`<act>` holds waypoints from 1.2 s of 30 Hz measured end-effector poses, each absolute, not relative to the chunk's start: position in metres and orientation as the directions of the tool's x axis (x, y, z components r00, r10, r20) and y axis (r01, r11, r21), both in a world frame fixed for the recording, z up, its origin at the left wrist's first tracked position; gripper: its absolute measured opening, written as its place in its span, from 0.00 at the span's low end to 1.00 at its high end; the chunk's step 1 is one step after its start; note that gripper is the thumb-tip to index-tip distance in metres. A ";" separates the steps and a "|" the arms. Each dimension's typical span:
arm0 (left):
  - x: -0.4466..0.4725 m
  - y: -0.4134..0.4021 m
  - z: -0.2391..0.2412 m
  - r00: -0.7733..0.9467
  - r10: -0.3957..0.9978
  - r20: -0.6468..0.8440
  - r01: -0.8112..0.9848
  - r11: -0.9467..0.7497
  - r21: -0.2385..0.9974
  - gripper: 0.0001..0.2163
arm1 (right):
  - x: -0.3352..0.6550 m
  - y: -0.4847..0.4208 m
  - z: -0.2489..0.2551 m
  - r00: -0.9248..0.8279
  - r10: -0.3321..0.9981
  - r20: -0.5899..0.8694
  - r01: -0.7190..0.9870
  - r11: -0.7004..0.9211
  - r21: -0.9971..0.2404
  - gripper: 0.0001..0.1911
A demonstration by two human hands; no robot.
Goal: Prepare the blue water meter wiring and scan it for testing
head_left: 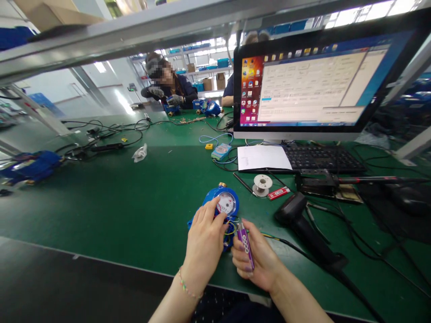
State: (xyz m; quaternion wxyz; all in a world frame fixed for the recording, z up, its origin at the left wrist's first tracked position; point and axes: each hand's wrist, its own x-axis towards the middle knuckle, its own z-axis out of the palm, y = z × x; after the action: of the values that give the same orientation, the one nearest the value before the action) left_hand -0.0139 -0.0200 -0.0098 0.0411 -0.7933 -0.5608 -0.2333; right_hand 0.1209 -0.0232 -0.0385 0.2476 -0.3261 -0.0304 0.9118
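A blue water meter (227, 202) with a round white dial lies on the green bench in front of me. Thin coloured wires (231, 227) come out of its near side. My left hand (206, 233) is closed over the meter's left part, its fingers bent against the body and thumb by the wires; the fingertips are partly hidden. In my right hand (259, 255) is a purple lighter (245, 246), gripped upright with its metal top beside the wires. A yellow-green cable (269, 236) runs from near the wires to the right.
On the right are a barcode scanner (308, 231), a solder spool (262, 184), a red pack (279, 193), a keyboard (323, 158), white paper (262, 158) and a monitor (316, 85). More blue meters (30, 166) lie far left. A gloved co-worker (173, 87) sits across the bench.
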 end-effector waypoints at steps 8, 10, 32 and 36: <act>-0.014 -0.017 -0.011 0.277 0.857 0.435 0.910 -0.379 0.169 0.07 | 0.114 -0.012 -0.037 -0.665 0.429 -0.611 -0.356 -0.902 -0.246 0.35; -0.015 -0.017 -0.011 0.279 0.857 0.432 0.910 -0.380 0.165 0.06 | 0.113 -0.010 -0.036 -0.656 0.430 -0.620 -0.347 -0.902 -0.258 0.34; -0.003 0.004 0.019 0.338 0.903 0.265 0.934 -0.357 0.026 0.01 | 0.162 0.003 -0.064 0.103 0.967 0.233 0.465 0.160 -0.871 0.14; 0.004 0.006 0.021 0.365 0.906 0.214 0.930 -0.366 -0.040 0.05 | 0.141 -0.005 -0.060 -0.006 0.911 0.412 0.540 0.350 -0.766 0.07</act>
State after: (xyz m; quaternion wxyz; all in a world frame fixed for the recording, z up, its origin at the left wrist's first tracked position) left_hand 0.0037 0.0062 0.0206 0.0771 -0.8227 -0.5579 -0.0775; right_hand 0.1405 -0.0045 -0.0604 0.4610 -0.5334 -0.6801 0.2014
